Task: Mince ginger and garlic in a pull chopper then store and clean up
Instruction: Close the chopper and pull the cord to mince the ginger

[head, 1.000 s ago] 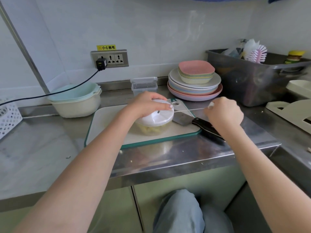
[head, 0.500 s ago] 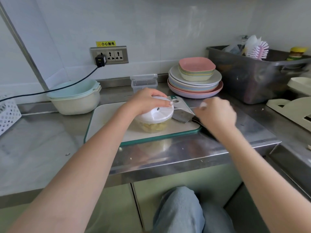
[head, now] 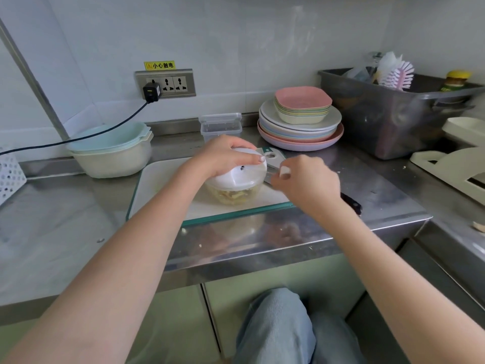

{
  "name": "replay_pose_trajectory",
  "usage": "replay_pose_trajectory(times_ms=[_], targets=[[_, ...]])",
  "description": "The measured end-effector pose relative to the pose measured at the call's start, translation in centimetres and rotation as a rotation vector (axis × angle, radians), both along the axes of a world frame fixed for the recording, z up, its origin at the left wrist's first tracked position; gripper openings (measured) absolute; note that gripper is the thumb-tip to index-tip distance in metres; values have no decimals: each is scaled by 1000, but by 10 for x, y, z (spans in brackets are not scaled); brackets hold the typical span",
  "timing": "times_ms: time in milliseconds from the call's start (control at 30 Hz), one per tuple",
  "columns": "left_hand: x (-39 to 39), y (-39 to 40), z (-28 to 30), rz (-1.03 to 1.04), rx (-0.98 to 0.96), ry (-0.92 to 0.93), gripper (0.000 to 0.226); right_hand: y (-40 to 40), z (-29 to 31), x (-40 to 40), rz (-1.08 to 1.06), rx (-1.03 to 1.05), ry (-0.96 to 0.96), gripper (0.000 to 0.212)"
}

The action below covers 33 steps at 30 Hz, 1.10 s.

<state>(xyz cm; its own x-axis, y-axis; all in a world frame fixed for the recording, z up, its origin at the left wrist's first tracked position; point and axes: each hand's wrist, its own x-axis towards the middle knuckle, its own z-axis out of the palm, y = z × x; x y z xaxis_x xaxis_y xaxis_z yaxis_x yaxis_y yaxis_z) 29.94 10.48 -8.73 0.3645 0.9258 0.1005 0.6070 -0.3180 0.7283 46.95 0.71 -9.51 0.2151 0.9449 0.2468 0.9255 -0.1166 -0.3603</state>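
So the only readable writing is the yellow sticker [head: 159, 65] above the wall socket [head: 165, 84], which says 小心触电; a black plug [head: 151, 91] sits in the leftmost outlet. The pull chopper [head: 235, 181] stands on the white cutting board [head: 162, 185] with the green rim, roughly mid-counter, and its clear bowl holds pale yellowish chopped bits. The left hand [head: 223, 156] lies on the white lid, fingers spread over the top and pressing down. The right hand [head: 305, 181] is just beside the chopper on its right, fingers curled together pinching the small white pull handle [head: 284, 170].

A knife [head: 350, 202] lies behind the right hand, its black handle sticking out past the board's right edge. The board's front edge sits near the counter [head: 65, 227] lip. There's plenty of bare steel to the left of the board.

At the back: stacked bowls [head: 112, 151] in blue and cream, a small clear lidded box [head: 221, 125], a pile of pastel plates [head: 299, 130] with square dishes on top. A steel tub [head: 388, 116] at the right holds a pink-bristled brush [head: 397, 74].
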Motion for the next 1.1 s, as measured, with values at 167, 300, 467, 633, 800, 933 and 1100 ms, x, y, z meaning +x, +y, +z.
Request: replay_pose_trajectory(times_ms=[167,300,467,633,800,933,1100], targets=[[0,1,0,16,2,14,44,7,4,71,-395,19,22,26],[1,0,1,9,-9,16,44,6,1,17,-134,5,56,19],[1,-2,1,14,-2,17,37,4,11,20,-150,-6,-10,15],[2,0,1,16,-5,28,46,8,13,40,-311,39,20,23],[2,0,0,21,0,13,47,3,0,-6,-50,-34,54,19],[2,0,1,29,5,30,44,5,1,68,-335,-9,-4,21],[3,-2,1,45,-3,35,47,3,-2,42,-242,-24,142,25]])
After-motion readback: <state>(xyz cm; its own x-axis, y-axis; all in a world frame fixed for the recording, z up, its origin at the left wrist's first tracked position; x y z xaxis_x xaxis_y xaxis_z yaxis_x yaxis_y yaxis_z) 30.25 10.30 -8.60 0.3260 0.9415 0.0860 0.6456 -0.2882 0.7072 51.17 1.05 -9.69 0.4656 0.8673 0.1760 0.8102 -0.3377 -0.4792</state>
